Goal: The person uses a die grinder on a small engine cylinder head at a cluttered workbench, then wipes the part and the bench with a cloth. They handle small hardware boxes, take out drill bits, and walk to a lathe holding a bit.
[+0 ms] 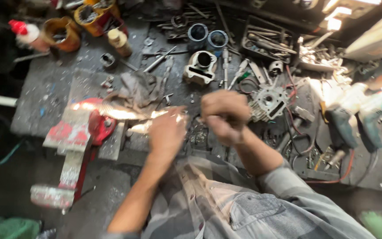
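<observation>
My left hand [168, 132] grips one end of a long shiny metal part [111, 111] that lies across a red bench vise [91, 128]. The part is motion-blurred, so its exact shape is unclear. My right hand [224, 116] is a closed fist just right of the left hand, above the bench; whether it holds anything small is hidden. A dirty grey rag [135, 90] lies behind the metal part.
The cluttered workbench [49, 88] holds an engine cylinder [200, 66], a finned cylinder head [267, 102], two dark sleeves [208, 37], a tool tray [268, 42], screwdrivers, yellow and orange tins [96, 15], and a teal power drill [359, 117] at the right.
</observation>
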